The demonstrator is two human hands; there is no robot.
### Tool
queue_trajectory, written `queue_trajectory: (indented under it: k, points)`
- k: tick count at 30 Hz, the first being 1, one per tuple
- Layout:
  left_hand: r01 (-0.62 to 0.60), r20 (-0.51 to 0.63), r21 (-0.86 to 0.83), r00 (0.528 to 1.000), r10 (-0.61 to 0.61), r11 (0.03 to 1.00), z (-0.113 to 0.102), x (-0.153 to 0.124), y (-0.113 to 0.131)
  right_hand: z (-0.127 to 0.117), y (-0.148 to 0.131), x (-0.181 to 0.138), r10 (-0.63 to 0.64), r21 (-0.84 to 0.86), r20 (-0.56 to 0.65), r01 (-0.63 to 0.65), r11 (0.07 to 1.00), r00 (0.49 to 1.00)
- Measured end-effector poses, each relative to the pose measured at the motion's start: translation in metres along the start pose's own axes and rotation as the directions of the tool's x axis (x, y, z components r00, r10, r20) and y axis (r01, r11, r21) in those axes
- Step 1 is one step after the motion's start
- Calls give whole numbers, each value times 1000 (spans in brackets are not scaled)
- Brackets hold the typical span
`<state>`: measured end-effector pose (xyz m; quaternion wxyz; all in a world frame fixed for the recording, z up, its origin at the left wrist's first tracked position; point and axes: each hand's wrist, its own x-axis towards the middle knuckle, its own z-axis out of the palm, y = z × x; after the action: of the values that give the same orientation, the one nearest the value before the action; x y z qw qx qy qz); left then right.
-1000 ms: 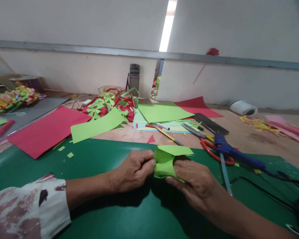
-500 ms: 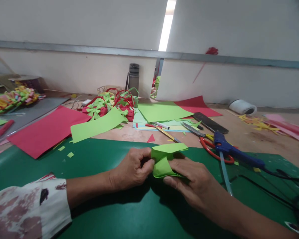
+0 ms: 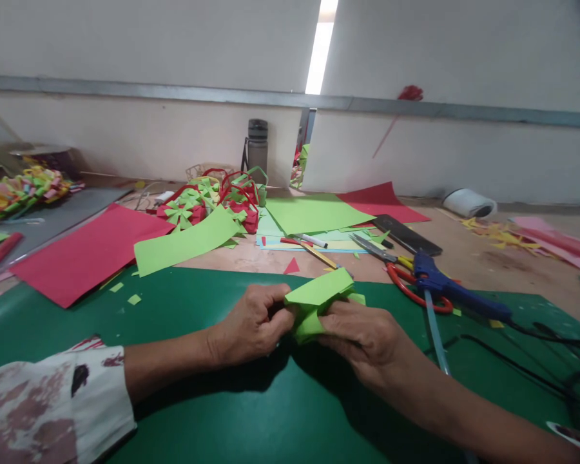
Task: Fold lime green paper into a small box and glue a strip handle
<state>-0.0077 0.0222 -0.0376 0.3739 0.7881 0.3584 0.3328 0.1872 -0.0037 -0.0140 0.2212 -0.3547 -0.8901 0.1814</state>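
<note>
A folded light-green paper piece (image 3: 319,290) is held between both hands above the green mat (image 3: 212,412). My left hand (image 3: 256,322) pinches its left edge between curled fingers and thumb. From the right, my right hand (image 3: 367,335) grips the paper, with some fingers tucked behind or inside its folds. A broad flat flap stands along the top, slanting up to the right. My fingertips are partly hidden by the paper.
Scissors (image 3: 399,277) and a blue glue gun (image 3: 452,290) with its cord lie to the right, near a phone (image 3: 406,235). Red paper (image 3: 94,251), a green strip (image 3: 188,241) and small red-green paper baskets (image 3: 222,203) are behind on the left. A bottle (image 3: 258,151) stands at the wall.
The paper's top flap has tilted, its right part rising and its left end coming forward. My right fingers have shifted into the folds; my left hand keeps its pinch.
</note>
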Motion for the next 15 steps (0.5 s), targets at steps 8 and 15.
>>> queue_trajectory:
  k: [8,15]
  points:
    - [-155,205,168,971,119,973,-13,-1,-5,0,5,3,16,-17,14,-16,1000,1000]
    - [-134,234,273,970,70,953,-11,1,-5,6,4,6,132,-38,190,-128,991,973]
